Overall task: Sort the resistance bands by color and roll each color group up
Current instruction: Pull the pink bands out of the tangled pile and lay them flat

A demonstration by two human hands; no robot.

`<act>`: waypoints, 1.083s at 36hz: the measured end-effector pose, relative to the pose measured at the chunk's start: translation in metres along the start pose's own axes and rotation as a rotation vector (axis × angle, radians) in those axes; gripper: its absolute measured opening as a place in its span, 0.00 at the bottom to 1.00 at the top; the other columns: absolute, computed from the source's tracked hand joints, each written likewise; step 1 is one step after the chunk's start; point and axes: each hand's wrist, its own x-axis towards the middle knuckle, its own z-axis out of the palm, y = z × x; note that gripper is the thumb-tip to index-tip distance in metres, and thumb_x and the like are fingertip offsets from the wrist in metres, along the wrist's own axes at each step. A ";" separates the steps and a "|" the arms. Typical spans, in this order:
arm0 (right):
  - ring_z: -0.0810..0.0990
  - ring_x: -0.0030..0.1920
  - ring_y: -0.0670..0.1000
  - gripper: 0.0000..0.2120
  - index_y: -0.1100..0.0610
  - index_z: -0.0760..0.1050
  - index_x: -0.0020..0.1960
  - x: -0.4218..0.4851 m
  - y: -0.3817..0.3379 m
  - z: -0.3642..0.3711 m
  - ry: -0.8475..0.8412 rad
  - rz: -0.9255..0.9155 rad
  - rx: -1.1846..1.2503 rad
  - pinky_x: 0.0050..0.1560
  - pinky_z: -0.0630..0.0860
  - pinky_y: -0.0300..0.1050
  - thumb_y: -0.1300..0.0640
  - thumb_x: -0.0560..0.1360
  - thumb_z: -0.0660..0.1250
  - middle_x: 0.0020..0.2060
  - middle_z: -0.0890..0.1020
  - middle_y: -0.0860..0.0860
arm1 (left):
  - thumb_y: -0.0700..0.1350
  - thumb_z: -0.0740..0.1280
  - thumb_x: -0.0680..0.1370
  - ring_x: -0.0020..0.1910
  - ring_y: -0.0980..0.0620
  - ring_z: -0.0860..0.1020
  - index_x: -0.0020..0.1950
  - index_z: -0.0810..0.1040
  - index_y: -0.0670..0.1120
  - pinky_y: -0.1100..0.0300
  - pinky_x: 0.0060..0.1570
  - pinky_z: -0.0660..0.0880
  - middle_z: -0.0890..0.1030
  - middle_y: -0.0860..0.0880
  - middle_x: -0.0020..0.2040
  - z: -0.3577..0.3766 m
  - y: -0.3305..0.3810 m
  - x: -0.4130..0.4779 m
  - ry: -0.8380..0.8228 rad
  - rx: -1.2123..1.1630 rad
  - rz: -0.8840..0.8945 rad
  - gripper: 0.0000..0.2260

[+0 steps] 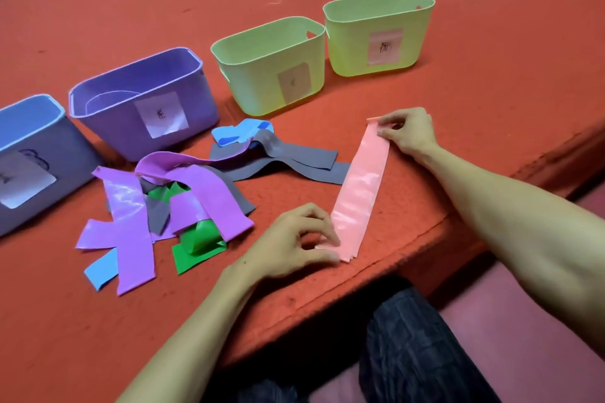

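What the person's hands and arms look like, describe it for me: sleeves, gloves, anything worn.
Both the left hand and right hand are bare: no gloves, and no rings that I can see. The left forearm and right forearm are bare too, with no sleeve, watch or bracelet in view. Dark patterned trousers cover the lap.

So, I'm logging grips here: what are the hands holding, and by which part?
The long flat pink rubber band strip: the left hand pinches its near end, the right hand pinches its far end.
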 end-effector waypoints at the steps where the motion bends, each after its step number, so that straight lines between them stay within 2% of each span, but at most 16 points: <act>1: 0.79 0.42 0.44 0.10 0.52 0.84 0.49 0.000 0.000 0.001 0.003 0.006 -0.005 0.51 0.74 0.42 0.58 0.67 0.76 0.44 0.85 0.48 | 0.44 0.78 0.68 0.51 0.57 0.77 0.47 0.85 0.45 0.67 0.52 0.72 0.78 0.53 0.50 -0.001 -0.002 -0.003 -0.009 0.009 0.009 0.09; 4: 0.80 0.43 0.44 0.10 0.51 0.84 0.48 -0.001 -0.001 0.002 0.009 0.012 -0.026 0.52 0.74 0.42 0.57 0.67 0.76 0.44 0.85 0.47 | 0.43 0.77 0.69 0.52 0.59 0.77 0.48 0.85 0.45 0.69 0.54 0.70 0.78 0.53 0.51 0.000 -0.004 -0.006 -0.007 0.046 0.036 0.09; 9: 0.80 0.44 0.44 0.09 0.50 0.84 0.48 -0.001 0.000 0.002 0.005 0.017 -0.041 0.52 0.75 0.43 0.56 0.68 0.76 0.45 0.85 0.47 | 0.45 0.72 0.73 0.49 0.58 0.78 0.46 0.85 0.44 0.61 0.51 0.74 0.80 0.55 0.48 0.005 -0.001 -0.009 0.071 0.073 0.073 0.06; 13: 0.81 0.46 0.46 0.09 0.49 0.84 0.48 0.000 0.001 0.003 0.008 0.029 -0.045 0.53 0.75 0.44 0.54 0.68 0.76 0.45 0.85 0.46 | 0.42 0.72 0.74 0.46 0.57 0.78 0.45 0.85 0.43 0.60 0.48 0.76 0.80 0.52 0.46 0.007 0.006 -0.008 0.164 0.069 0.154 0.04; 18: 0.81 0.45 0.46 0.09 0.50 0.84 0.49 -0.002 0.001 0.002 0.003 0.019 -0.045 0.51 0.74 0.43 0.55 0.68 0.76 0.45 0.85 0.47 | 0.45 0.71 0.75 0.46 0.53 0.78 0.46 0.84 0.42 0.56 0.46 0.76 0.79 0.50 0.48 0.011 0.003 -0.005 0.099 0.179 0.229 0.06; 23: 0.81 0.45 0.46 0.09 0.50 0.84 0.49 -0.002 0.001 0.001 0.002 0.012 -0.046 0.50 0.72 0.41 0.56 0.69 0.75 0.44 0.85 0.48 | 0.47 0.69 0.76 0.48 0.52 0.77 0.48 0.83 0.44 0.53 0.49 0.75 0.78 0.51 0.49 0.013 -0.004 -0.008 0.034 0.233 0.223 0.07; 30: 0.81 0.44 0.46 0.09 0.50 0.84 0.49 -0.001 0.002 0.002 0.005 0.016 -0.040 0.50 0.74 0.42 0.55 0.68 0.76 0.44 0.85 0.47 | 0.45 0.69 0.76 0.52 0.53 0.76 0.52 0.82 0.44 0.57 0.54 0.74 0.78 0.52 0.53 0.009 -0.003 -0.010 -0.018 0.280 0.219 0.07; 35: 0.81 0.45 0.46 0.09 0.50 0.84 0.48 -0.001 0.002 0.002 0.005 0.018 -0.041 0.51 0.76 0.44 0.55 0.68 0.76 0.44 0.85 0.47 | 0.45 0.65 0.78 0.54 0.53 0.75 0.53 0.81 0.44 0.61 0.56 0.71 0.78 0.50 0.54 0.009 -0.002 -0.010 -0.016 0.326 0.245 0.08; 39: 0.81 0.46 0.47 0.09 0.50 0.84 0.48 -0.001 0.002 0.001 0.004 0.017 -0.041 0.52 0.76 0.46 0.55 0.68 0.76 0.44 0.85 0.47 | 0.47 0.66 0.78 0.54 0.52 0.74 0.52 0.80 0.43 0.63 0.56 0.70 0.78 0.49 0.54 0.009 -0.005 -0.009 -0.031 0.341 0.252 0.09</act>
